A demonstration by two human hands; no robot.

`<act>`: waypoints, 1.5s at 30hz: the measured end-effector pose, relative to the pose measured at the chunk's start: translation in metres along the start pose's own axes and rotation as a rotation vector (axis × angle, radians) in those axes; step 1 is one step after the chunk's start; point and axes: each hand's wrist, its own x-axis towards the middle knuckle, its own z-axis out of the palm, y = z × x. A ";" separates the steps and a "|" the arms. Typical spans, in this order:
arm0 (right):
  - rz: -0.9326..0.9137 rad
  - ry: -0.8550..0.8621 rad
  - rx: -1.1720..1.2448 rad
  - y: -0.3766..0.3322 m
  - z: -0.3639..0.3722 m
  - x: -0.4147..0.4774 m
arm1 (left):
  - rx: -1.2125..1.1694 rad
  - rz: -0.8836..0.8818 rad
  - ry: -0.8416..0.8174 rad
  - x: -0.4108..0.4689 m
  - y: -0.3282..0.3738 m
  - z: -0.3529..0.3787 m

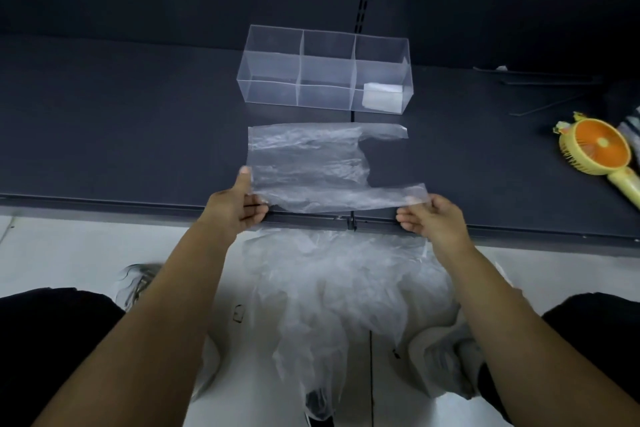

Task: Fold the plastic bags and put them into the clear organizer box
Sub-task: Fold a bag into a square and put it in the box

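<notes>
We hold a clear plastic bag (304, 166) spread on the dark table (121, 132) by its near edge.

Our left hand (239, 204) pinches the bag's near left corner with the thumb on top, so that grip is closed on the film. Our right hand (433, 222) pinches the end of the near handle strap, its grip closed on the same bag. The bag lies mostly flat, handles pointing right, just in front of the clear organizer box (266, 87) without touching it. The box shows three compartments side by side, and a folded bag (382, 97) lies in the right one. A loose pile of bags (339, 288) sits below the table edge, between our knees. A yellow and orange hand fan (599, 149) lies on the table at the far right.
</notes>
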 end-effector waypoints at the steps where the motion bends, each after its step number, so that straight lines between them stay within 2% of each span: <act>1: 0.017 -0.065 0.043 0.000 -0.003 -0.001 | 0.054 -0.004 -0.043 -0.004 -0.002 0.000; 4: 0.111 -0.295 0.277 -0.005 -0.015 -0.004 | 0.162 -0.030 -0.138 -0.014 -0.012 0.002; 6: 0.186 -0.345 0.344 -0.011 -0.017 -0.004 | 0.203 -0.038 -0.133 -0.017 -0.017 0.003; 7: 0.221 -0.311 0.350 -0.015 -0.015 -0.002 | 0.213 -0.038 -0.119 -0.018 -0.018 0.003; 10: 0.261 -0.013 0.315 -0.023 -0.008 0.008 | 0.221 -0.034 -0.080 -0.022 -0.017 0.003; 12: 0.250 0.121 0.258 -0.027 -0.004 0.013 | 0.222 -0.031 -0.054 -0.024 -0.015 0.000; 17: 0.210 0.245 0.144 -0.026 -0.002 0.022 | 0.161 -0.004 0.007 -0.024 -0.011 -0.011; 20: 0.218 0.288 0.007 -0.017 -0.008 0.019 | 0.137 -0.009 -0.010 -0.026 -0.011 -0.016; 24: 0.197 0.397 -0.384 -0.014 -0.015 0.006 | 0.493 -0.014 -0.077 -0.029 -0.013 -0.027; 26: 0.137 0.526 -0.581 -0.014 -0.011 -0.001 | 0.795 0.104 0.100 -0.025 -0.009 -0.027; 28: -0.047 0.640 -0.723 -0.020 0.004 -0.008 | 0.957 0.381 0.385 -0.020 -0.005 -0.016; 30: -0.344 0.575 -0.831 -0.028 0.034 -0.009 | 0.902 0.685 0.467 -0.017 0.000 0.005; 32: -0.610 0.313 -0.920 -0.031 0.074 -0.008 | 0.965 0.856 0.347 -0.007 0.001 0.026; 35: -0.789 -0.096 -1.085 -0.029 0.137 0.003 | 1.294 0.838 0.180 0.017 -0.006 0.043; 38: -0.761 -0.286 -1.268 -0.017 0.174 0.031 | 1.558 0.808 0.186 0.041 -0.016 0.037; 41: -0.690 -0.217 -1.428 -0.008 0.161 0.066 | 1.572 0.873 0.186 0.055 -0.019 0.026; 45: -0.534 0.111 -1.413 -0.009 0.092 0.100 | 1.582 0.924 0.193 0.071 -0.008 0.018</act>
